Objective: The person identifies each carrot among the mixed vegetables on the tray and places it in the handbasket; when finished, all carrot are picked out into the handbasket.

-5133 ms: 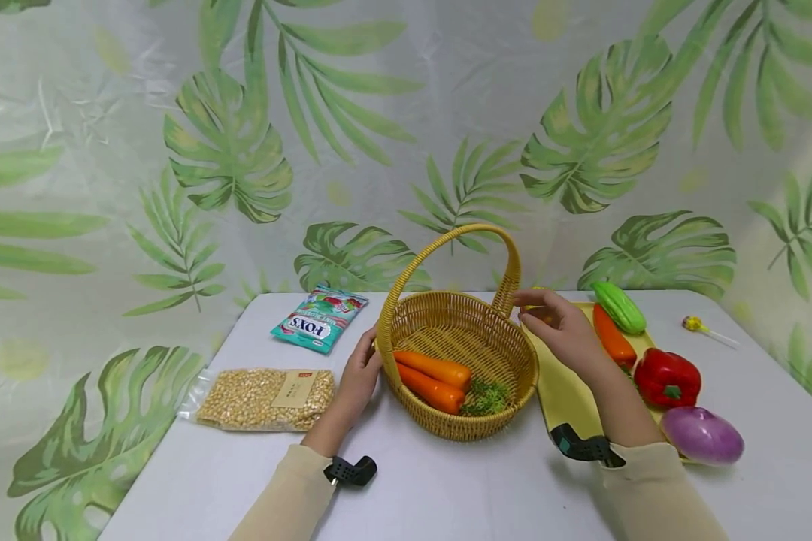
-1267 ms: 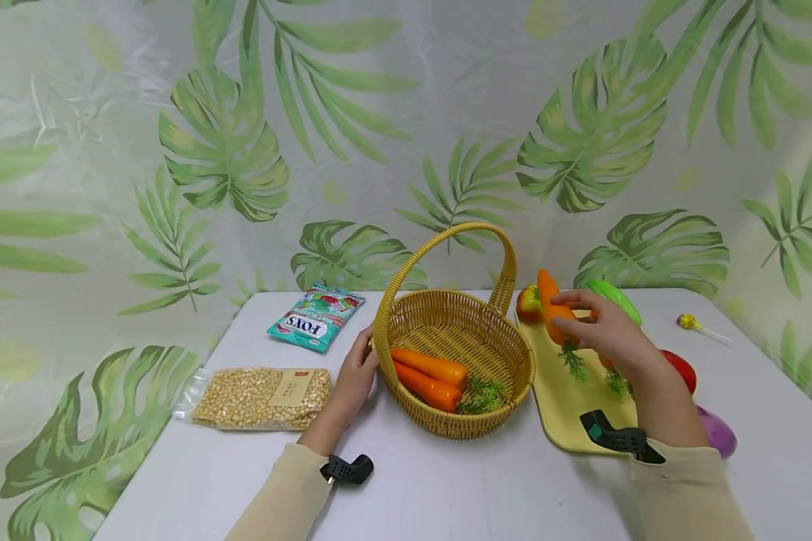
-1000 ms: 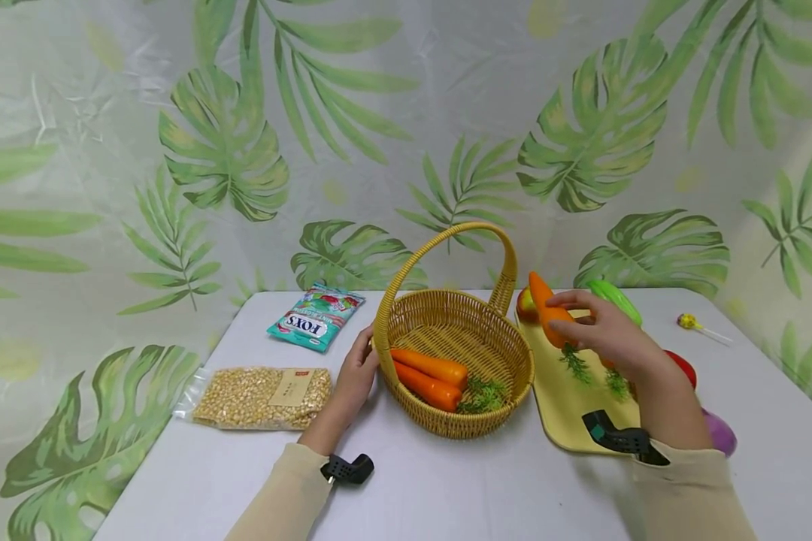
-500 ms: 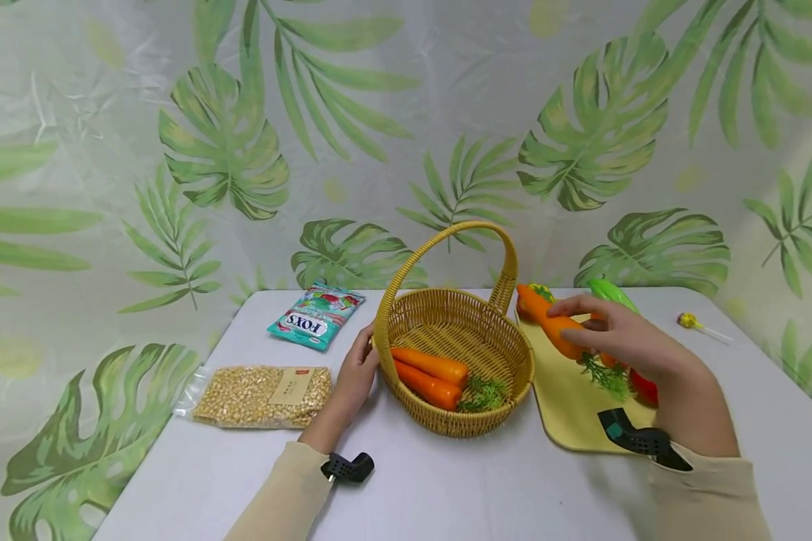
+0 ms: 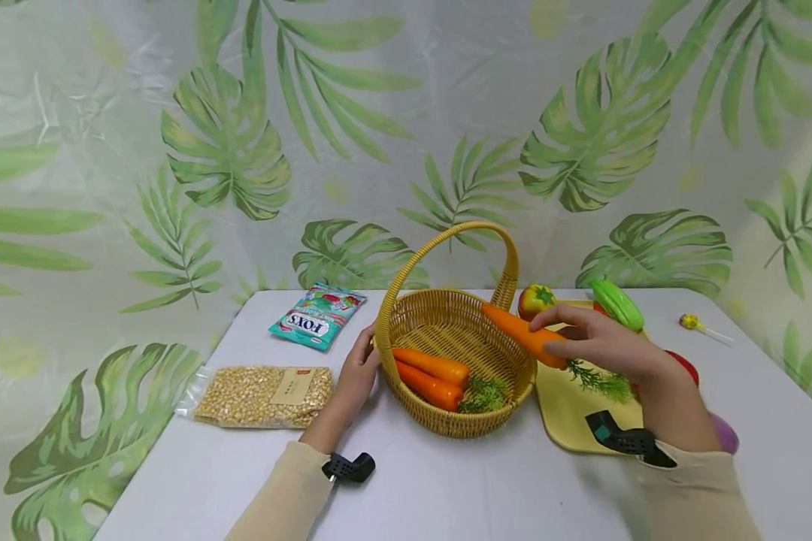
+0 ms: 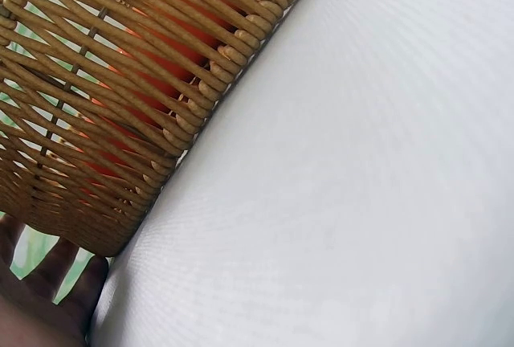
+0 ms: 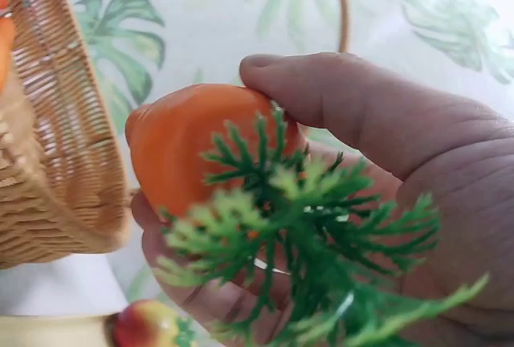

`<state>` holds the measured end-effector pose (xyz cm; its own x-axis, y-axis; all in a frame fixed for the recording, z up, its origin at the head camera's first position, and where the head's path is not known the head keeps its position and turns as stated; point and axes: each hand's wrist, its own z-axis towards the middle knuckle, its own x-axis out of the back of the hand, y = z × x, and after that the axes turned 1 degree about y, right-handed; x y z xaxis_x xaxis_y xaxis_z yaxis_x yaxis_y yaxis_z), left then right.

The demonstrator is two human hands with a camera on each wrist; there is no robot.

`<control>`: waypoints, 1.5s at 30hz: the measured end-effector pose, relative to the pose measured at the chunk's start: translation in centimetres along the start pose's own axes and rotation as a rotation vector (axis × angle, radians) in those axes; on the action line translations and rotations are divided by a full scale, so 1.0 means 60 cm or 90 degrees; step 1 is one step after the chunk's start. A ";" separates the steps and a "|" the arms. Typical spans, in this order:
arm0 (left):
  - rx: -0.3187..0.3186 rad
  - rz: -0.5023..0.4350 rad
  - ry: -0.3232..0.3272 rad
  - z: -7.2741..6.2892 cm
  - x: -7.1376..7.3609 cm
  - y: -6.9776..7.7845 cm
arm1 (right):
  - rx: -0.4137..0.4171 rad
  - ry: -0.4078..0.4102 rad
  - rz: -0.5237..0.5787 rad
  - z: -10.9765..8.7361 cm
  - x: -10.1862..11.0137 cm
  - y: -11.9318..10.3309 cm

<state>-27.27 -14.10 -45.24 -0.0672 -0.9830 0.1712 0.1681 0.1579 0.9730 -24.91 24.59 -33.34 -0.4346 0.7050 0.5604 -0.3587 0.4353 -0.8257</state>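
Note:
My right hand (image 5: pixel 598 342) pinches an orange carrot (image 5: pixel 524 334) between thumb and fingers; its tip reaches over the right rim of the wicker basket (image 5: pixel 463 424). The right wrist view shows the carrot's thick end (image 7: pixel 201 146) and its green leafy top (image 7: pixel 297 210) hanging toward the palm. Two more carrots (image 5: pixel 433 379) with feathery greens lie inside the basket, on its left. My left hand (image 5: pixel 356 376) rests against the basket's left outer side, by the foot of the handle. In the left wrist view, its spread fingers (image 6: pixel 80 291) lie along the woven wall (image 6: pixel 120 122).
Right of the basket, a yellow tray (image 5: pixel 562 428) bears a red-yellow fruit (image 5: pixel 537 300), a green ridged vegetable (image 5: pixel 616 304) and a partly hidden red pepper (image 5: pixel 685 368). A purple vegetable (image 5: pixel 724 432) and a lollipop (image 5: pixel 704 327) lie farther right. Corn kernels (image 5: pixel 243 394) and a candy bag (image 5: pixel 318 315) lie left.
My right hand has taken hold of a carrot and raised it from the tray side. The carrot has turned and swung left to the basket rim. The left hand and basket stay put.

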 end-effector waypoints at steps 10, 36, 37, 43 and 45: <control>-0.025 0.013 0.018 0.003 -0.003 -0.008 | -0.002 0.033 0.050 0.038 -0.028 0.026; -0.029 0.012 0.016 0.005 -0.003 -0.013 | 0.000 0.060 -0.067 0.106 -0.119 0.019; -0.028 0.012 0.017 0.005 -0.002 -0.011 | -0.004 0.057 -0.067 0.110 -0.120 0.019; -0.003 -0.003 0.006 0.002 -0.001 0.001 | -0.024 0.038 -0.063 0.134 -0.127 0.021; -0.002 -0.005 0.007 0.007 -0.001 -0.006 | -0.026 0.033 -0.059 0.142 -0.132 0.024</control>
<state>-27.73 -14.07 -45.56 -0.0582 -0.9851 0.1617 0.1706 0.1497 0.9739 -29.03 14.88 -38.40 -0.3578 0.6877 0.6317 -0.3609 0.5220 -0.7728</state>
